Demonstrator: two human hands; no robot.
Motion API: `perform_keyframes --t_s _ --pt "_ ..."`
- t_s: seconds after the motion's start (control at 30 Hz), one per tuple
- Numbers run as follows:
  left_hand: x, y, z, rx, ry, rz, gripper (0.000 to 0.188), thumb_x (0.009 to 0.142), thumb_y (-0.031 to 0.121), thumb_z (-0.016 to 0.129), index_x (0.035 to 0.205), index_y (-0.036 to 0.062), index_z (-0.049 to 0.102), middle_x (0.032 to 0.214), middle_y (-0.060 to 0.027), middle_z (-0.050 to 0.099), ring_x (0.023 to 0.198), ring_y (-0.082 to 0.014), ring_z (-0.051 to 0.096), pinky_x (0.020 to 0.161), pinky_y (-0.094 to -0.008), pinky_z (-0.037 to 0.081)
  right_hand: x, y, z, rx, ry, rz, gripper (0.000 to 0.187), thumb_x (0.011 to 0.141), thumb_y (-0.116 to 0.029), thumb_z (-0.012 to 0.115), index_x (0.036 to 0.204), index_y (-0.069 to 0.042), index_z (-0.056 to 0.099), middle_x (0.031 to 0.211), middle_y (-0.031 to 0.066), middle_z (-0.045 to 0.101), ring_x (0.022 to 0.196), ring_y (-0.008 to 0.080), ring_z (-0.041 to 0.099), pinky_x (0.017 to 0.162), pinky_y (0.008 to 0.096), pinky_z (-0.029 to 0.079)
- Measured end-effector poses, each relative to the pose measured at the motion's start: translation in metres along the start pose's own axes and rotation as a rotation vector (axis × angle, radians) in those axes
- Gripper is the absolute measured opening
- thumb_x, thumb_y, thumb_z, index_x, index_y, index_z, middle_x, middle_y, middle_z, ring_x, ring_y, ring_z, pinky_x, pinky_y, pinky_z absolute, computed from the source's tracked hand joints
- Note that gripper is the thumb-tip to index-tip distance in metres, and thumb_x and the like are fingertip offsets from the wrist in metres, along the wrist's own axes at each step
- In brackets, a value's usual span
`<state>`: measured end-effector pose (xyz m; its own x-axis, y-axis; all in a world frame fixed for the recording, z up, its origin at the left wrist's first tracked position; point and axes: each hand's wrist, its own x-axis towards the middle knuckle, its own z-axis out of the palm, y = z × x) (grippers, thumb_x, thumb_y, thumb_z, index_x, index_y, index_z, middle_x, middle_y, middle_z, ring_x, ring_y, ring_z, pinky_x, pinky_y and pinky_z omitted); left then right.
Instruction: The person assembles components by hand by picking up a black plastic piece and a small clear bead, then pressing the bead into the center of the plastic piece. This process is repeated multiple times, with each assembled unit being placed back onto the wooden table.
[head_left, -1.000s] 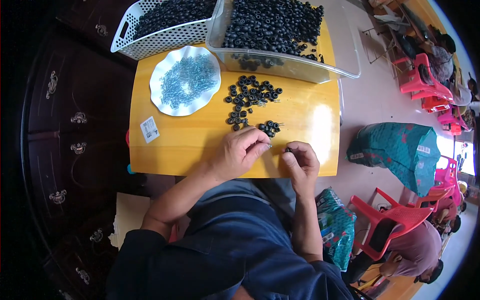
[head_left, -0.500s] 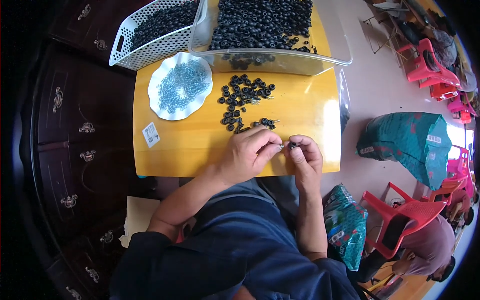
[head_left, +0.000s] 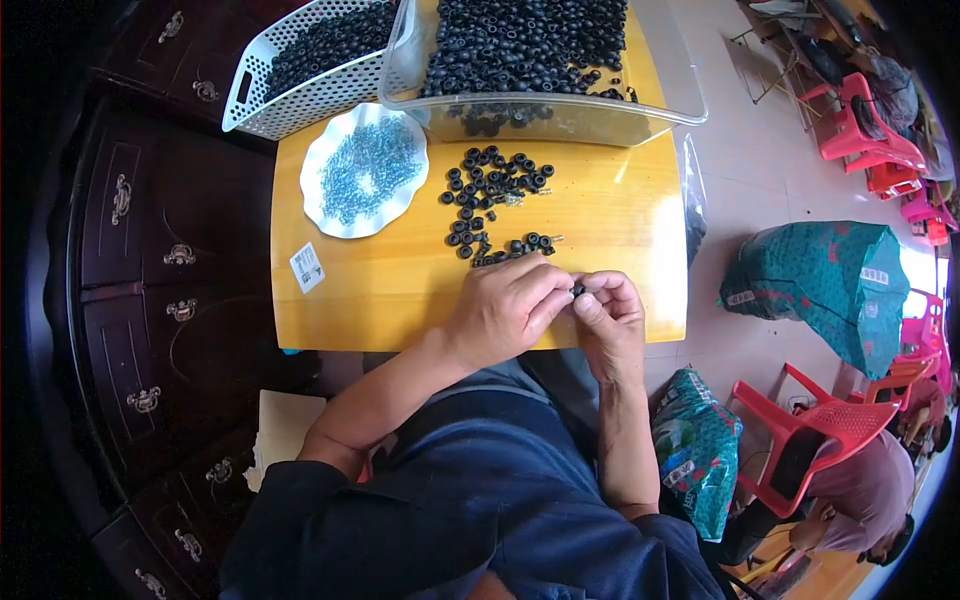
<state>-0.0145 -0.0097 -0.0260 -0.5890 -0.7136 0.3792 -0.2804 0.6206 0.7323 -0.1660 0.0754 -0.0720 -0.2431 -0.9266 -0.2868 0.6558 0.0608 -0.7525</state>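
Close to the table's front edge, my right hand (head_left: 614, 318) pinches a small round black part (head_left: 578, 290) between thumb and fingertips. My left hand (head_left: 512, 308) is also closed, its thumb and forefinger meeting at the same part from the left. Whatever small piece sits in the left fingertips is hidden now. Just beyond my hands lies a loose cluster of black ring-like parts (head_left: 486, 182), with a few small shiny metal pieces (head_left: 514, 199) among them. A white wavy-rimmed plate (head_left: 313, 205) at the left bears a heap of small silvery-blue pieces (head_left: 368, 165).
A clear plastic bin (head_left: 570, 127) of black parts stands at the back, beside a white perforated basket (head_left: 300, 113). A label card (head_left: 307, 267) lies on the yellow table (head_left: 380, 310). Dark drawers (head_left: 140, 240) line the left. Green bags (head_left: 815, 285), red chairs (head_left: 835, 425) and a person (head_left: 865, 480) are at right.
My hands have come together, and the small shiny piece seen at my left fingertips is now hidden against the black part. The view has shifted slightly.
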Motion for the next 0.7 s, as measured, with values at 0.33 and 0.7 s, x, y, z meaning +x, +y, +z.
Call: perform_keyframes --t_s 0.33,0.7 --pt "-0.004 -0.002 -0.006 0.047 -0.016 0.03 0.01 0.079 0.001 0.072 0.086 0.0047 0.066 0.079 -0.011 0.064 0.069 -0.0303 0.065 0.06 -0.037 0.052 -0.001 0.001 0.009 -0.029 0.03 0.017 0.01 0.089 0.002 0.066 0.097 -0.004 0.067 0.091 0.0027 0.069 0.082 0.0099 0.064 0.075 0.0237 0.052" --pt "-0.027 -0.01 -0.017 -0.556 -0.09 -0.316 0.012 0.079 0.001 0.077 0.084 0.0019 0.067 0.072 -0.0005 0.062 0.057 -0.0035 0.052 0.051 -0.0223 0.041 -0.006 0.0 -0.007 0.092 -0.258 0.198 0.024 0.084 -0.003 0.076 0.105 -0.005 0.064 0.099 0.008 0.069 0.089 0.0161 0.068 0.083 0.0322 0.058"
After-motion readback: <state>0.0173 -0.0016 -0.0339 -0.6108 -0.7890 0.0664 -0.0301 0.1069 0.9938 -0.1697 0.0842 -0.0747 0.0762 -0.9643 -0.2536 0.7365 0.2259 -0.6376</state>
